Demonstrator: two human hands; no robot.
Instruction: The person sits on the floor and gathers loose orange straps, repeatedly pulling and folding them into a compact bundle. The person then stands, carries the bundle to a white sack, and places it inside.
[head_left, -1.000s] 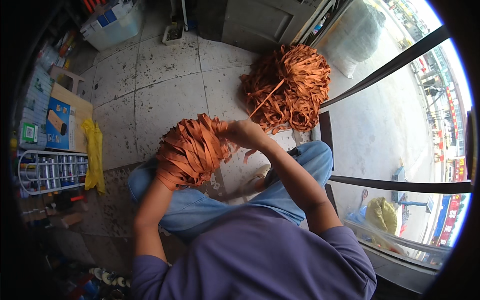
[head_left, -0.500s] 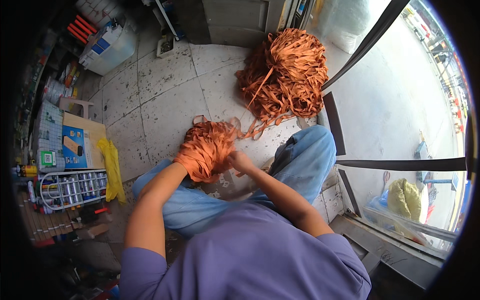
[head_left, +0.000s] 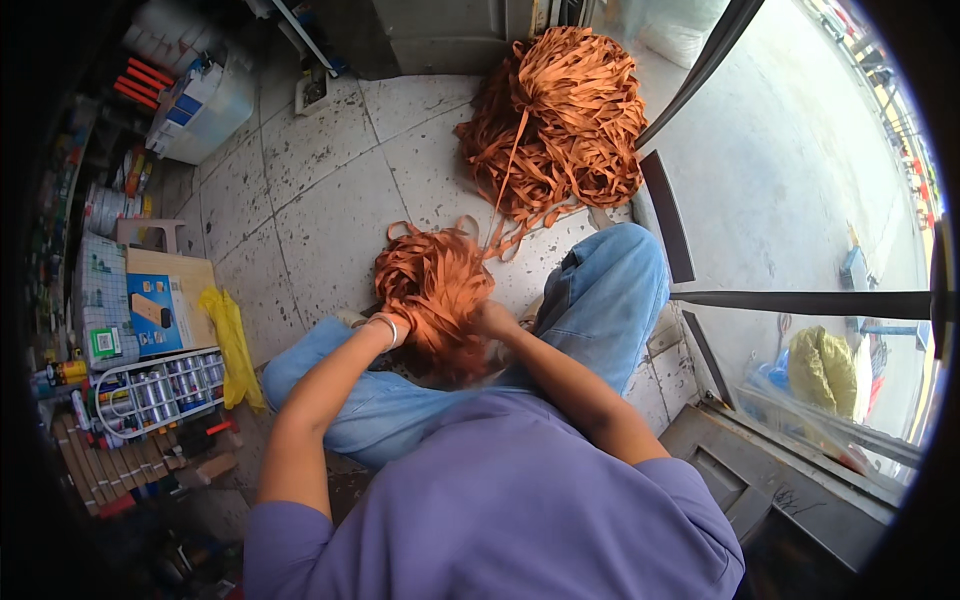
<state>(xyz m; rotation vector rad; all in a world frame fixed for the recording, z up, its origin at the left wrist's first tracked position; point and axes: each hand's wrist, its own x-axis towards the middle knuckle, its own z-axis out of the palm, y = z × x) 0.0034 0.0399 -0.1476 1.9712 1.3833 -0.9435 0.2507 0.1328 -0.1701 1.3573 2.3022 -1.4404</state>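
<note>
A loose bundle of orange ribbon hangs between my hands, above my lap. My left hand holds it from the left, its fingers sunk among the loops and mostly hidden. On the right side my right hand is closed at the edge of the bundle, with ribbon at its fingers. The lower part of the bundle is smeared by motion. From its top, strands lead to a large heap of the same orange ribbon on the floor, farther off to the right.
My bent knees in jeans flank the bundle. A glass door stands at the right, with a yellowish sack behind it. On the left are a wire rack of batteries, a yellow plastic bag and a clear bin.
The bundle has turned and shifted slightly right between my hands. My left wrist has come out from under the loops, showing a white band. The whole view has shifted a little.
</note>
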